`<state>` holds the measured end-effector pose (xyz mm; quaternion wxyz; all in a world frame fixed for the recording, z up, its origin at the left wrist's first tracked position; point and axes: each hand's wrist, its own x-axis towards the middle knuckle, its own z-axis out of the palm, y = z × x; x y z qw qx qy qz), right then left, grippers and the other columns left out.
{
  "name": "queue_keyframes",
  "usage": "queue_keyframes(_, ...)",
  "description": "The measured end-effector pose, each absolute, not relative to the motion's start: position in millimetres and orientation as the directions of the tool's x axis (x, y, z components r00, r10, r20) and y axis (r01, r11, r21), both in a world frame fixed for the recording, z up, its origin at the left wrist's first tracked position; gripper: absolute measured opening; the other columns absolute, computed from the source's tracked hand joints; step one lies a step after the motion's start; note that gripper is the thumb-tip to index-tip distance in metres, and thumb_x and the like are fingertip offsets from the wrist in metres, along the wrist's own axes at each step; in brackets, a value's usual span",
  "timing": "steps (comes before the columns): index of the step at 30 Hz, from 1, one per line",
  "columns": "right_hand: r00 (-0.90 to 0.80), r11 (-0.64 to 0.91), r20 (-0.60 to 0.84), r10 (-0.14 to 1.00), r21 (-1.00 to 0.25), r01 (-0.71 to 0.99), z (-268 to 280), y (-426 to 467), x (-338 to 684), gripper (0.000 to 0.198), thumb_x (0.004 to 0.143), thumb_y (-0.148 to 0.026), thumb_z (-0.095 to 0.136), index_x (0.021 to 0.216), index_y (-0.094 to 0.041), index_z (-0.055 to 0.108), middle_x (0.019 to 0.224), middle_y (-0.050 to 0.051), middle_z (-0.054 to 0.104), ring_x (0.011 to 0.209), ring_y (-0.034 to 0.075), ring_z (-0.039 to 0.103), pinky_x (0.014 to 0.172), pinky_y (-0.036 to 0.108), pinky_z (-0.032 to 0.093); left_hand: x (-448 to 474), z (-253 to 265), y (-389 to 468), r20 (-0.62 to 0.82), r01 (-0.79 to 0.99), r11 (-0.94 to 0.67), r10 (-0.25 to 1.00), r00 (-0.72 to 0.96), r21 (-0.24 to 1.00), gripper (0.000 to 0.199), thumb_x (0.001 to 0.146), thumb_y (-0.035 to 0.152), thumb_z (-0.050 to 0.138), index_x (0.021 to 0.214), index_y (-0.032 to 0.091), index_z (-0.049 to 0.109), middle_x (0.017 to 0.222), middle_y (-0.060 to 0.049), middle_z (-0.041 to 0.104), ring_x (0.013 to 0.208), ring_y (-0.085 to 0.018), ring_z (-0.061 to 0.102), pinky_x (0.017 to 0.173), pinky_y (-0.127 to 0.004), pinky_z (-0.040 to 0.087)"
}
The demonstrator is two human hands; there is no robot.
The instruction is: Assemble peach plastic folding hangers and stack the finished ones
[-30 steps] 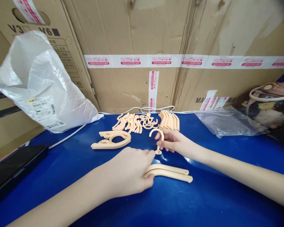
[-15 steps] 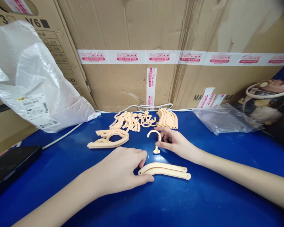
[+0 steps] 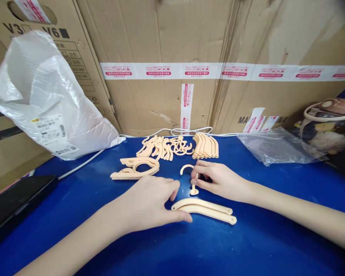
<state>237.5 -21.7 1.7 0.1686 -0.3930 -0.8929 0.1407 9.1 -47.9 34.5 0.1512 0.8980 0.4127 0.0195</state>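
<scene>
My right hand [image 3: 218, 180] pinches a small peach plastic hook [image 3: 189, 176] by its stem, the round foot just above the blue table [image 3: 247, 245]. My left hand [image 3: 151, 203] rests palm down, thumb and fingertips touching the left end of two curved peach hanger arms [image 3: 207, 209] that lie on the table. The hook's foot hovers close above those arms. Behind lie a pile of loose hooks [image 3: 166, 147], a row of stacked arms [image 3: 205, 146] and a few joined pieces [image 3: 136, 168].
Taped cardboard boxes [image 3: 189, 57] wall off the back. A white plastic bag [image 3: 43, 99] leans at the left, with a white cable [image 3: 80, 165] and a black device [image 3: 14, 203]. A clear bag [image 3: 273, 147] and a patterned lidded container [image 3: 330, 126] sit at the right.
My right hand has brought the hook down and toward the arms. My left hand's fingers shifted along the arms' left end. The camera view tilted slightly.
</scene>
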Motion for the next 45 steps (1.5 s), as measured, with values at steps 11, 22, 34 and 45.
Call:
queue_keyframes(11,-0.720,0.761,0.248,0.648,-0.168,0.627,-0.9,-8.9,202.4,0.022,0.097,-0.036,0.046,0.094,-0.017,0.057,0.086,0.004,0.061,0.073,0.015,0.058,0.064,0.025,0.041,-34.6,70.9,29.4,0.067,0.958,-0.244,0.969,0.237,0.151,0.043,0.081,0.059,0.038,0.079,0.021,0.057,0.075,-0.003,0.065,0.068,-0.022,0.058,0.057,-0.029,0.033)
queue_keyframes(22,-0.661,0.727,0.310,0.683,-0.196,0.659,1.1,-40.5,225.7,0.017,0.095,-0.030,0.048,0.092,-0.018,0.060,0.079,0.002,0.063,0.069,0.015,0.055,0.066,0.028,0.037,-52.4,42.2,84.4,-0.058,0.957,-0.122,0.988,0.142,0.264,0.040,0.057,0.058,0.063,0.067,0.020,0.060,0.063,-0.003,0.063,0.062,-0.021,0.058,0.053,-0.027,0.033)
queue_keyframes(34,-0.624,0.685,0.287,0.727,-0.235,0.690,1.5,-48.9,250.3,0.020,0.096,-0.025,0.043,0.088,-0.019,0.060,0.084,0.002,0.066,0.075,0.016,0.058,0.069,0.031,0.035,-46.7,24.3,91.6,-0.070,0.951,-0.027,0.996,0.051,0.309,0.026,0.055,0.045,0.065,0.059,0.021,0.056,0.052,0.000,0.056,0.055,-0.018,0.055,0.051,-0.026,0.030)
queue_keyframes(45,-0.616,0.676,0.281,0.736,-0.244,0.695,-3.2,-49.7,255.8,0.021,0.096,-0.023,0.043,0.086,-0.019,0.061,0.082,0.001,0.065,0.073,0.015,0.057,0.068,0.031,0.035,-39.0,26.9,93.9,-0.092,0.944,0.000,0.995,0.032,0.330,0.020,0.055,0.040,0.062,0.054,0.020,0.062,0.052,0.000,0.057,0.060,-0.021,0.057,0.052,-0.026,0.033)
